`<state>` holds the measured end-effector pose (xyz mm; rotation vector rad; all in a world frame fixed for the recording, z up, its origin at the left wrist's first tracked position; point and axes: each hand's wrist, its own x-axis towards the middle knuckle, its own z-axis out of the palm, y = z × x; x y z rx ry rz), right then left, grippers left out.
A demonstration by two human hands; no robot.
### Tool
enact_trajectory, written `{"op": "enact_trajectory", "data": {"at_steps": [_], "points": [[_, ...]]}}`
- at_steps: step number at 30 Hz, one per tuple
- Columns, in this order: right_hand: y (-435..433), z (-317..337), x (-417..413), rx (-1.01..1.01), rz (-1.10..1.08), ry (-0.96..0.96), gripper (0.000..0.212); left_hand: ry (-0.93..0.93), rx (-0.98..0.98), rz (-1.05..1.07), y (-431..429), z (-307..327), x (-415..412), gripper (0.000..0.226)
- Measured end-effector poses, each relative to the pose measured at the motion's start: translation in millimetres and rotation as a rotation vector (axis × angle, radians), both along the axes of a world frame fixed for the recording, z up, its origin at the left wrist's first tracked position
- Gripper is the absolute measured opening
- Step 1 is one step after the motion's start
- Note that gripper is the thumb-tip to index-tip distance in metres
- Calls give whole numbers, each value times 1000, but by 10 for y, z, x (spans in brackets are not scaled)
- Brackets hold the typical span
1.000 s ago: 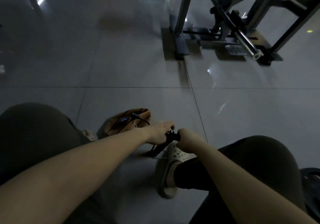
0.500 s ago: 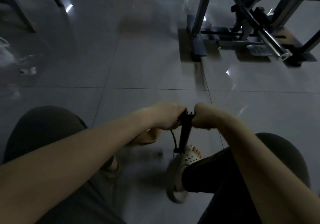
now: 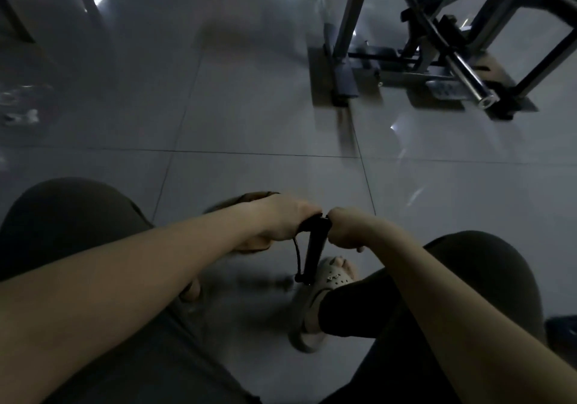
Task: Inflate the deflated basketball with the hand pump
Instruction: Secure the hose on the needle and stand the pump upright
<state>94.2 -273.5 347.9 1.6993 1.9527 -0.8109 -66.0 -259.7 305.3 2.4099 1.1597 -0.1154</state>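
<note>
A black hand pump (image 3: 313, 252) stands upright on the floor between my knees, its foot near my right sandal (image 3: 315, 307). My left hand (image 3: 282, 221) grips the left side of the pump's T-handle and my right hand (image 3: 346, 228) grips the right side. A thin black hose (image 3: 298, 258) hangs down beside the pump's barrel. The flat orange basketball (image 3: 246, 203) lies on the floor behind my left hand, mostly hidden by it and my forearm.
A metal gym machine frame (image 3: 437, 53) with a steel bar (image 3: 468, 82) stands on the glossy grey tiled floor (image 3: 249, 107) at the back right. My two knees flank the pump. A dark round object (image 3: 562, 328) sits at the right edge.
The pump handle rose from low over the sandal one second ago to high half a second ago. Both hands have kept their grip, and the handle stays raised now.
</note>
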Motion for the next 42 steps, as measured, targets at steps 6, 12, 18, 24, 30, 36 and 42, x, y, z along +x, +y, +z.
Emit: {"op": "enact_trajectory", "data": {"at_steps": [6,12,18,24,30,36,42], "points": [[-89,220,178,124,16,-90,4,-192,98,-38,7,77,140,8],[-59,293,264,160,4,-135,7,-226,95,-54,89,120,226,7],[-98,165,165,172,-25,-32,9,-221,5,-40,104,48,68,5],[93,207,204,149,-212,283,8,-292,-96,137,126,142,-76,12],[130,-391,576,-318,-1112,946,38,-430,-74,475,328,155,-385,24],[-139,-1591,263,-619,-1776,996,77,-456,15,598,384,312,-600,34],[-130,-1873,-33,-378,-2089,1042,43,-534,-38,634,401,323,-843,34]]}}
